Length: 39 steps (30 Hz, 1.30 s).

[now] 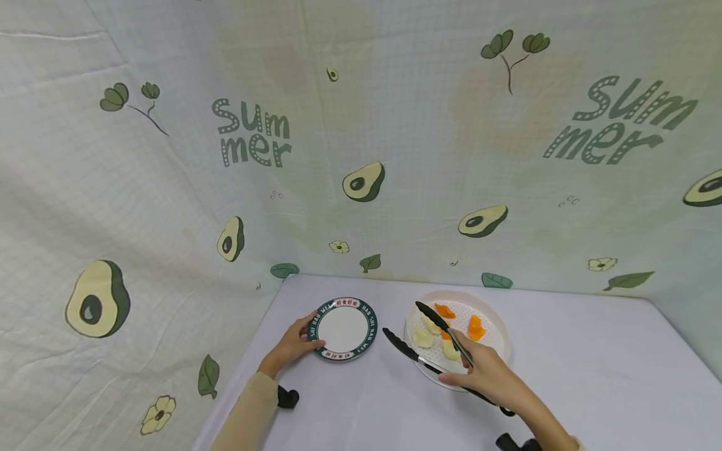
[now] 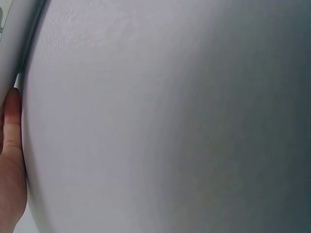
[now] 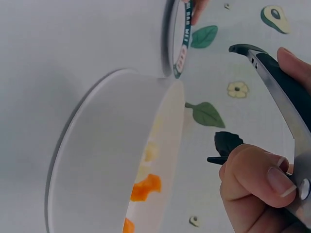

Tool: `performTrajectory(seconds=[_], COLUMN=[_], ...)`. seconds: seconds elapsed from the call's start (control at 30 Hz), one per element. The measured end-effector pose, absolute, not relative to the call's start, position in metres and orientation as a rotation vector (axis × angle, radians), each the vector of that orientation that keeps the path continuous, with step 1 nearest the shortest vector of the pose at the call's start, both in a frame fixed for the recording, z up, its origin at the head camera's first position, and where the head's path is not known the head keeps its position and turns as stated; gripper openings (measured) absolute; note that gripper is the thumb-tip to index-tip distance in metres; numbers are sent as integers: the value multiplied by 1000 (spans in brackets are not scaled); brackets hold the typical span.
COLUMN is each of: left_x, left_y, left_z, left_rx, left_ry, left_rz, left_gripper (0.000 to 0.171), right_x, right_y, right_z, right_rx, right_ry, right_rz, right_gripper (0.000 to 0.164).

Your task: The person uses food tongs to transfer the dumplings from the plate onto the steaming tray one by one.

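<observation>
A round plate (image 1: 342,329) with a dark green rim and lettering sits at the left of the table. My left hand (image 1: 297,343) grips its left edge, thumb over the rim; the left wrist view catches only part of that hand at the frame's edge. In my right hand (image 1: 479,369) are black-and-silver tongs (image 1: 427,363), their arms spread wide with nothing between the tips. The tongs hang over a pale round basin with a perforated inside (image 1: 496,319). Orange pieces (image 1: 476,327) and pale yellow pieces (image 1: 422,337) lie in it.
The table is covered by a pale lilac cloth (image 1: 592,363). Behind and to the left hangs a curtain (image 1: 417,125) printed with avocados and leaves. Black wrist devices (image 1: 288,398) show at both forearms.
</observation>
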<state>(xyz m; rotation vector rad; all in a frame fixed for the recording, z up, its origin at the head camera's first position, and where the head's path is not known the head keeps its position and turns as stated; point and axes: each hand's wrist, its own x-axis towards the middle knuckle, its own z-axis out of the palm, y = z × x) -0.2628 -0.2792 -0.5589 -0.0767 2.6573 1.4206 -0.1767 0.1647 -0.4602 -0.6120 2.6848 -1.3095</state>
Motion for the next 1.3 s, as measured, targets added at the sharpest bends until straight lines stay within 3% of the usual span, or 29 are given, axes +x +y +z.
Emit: performTrajectory(seconds=[0.83, 1.3], left_x=[-263, -266], left_y=[-279, -283], left_z=[-558, -562], left_rx=[-53, -33], left_ry=[2642, 2595], left_rz=[1462, 1528], left_gripper=[89, 90], right_x=[-204, -201], right_y=[79, 31], right_z=[-470, -497], right_rx=[-567, -529], right_ry=[2614, 2582], right_rz=[-1360, -1424], right_gripper=[102, 103])
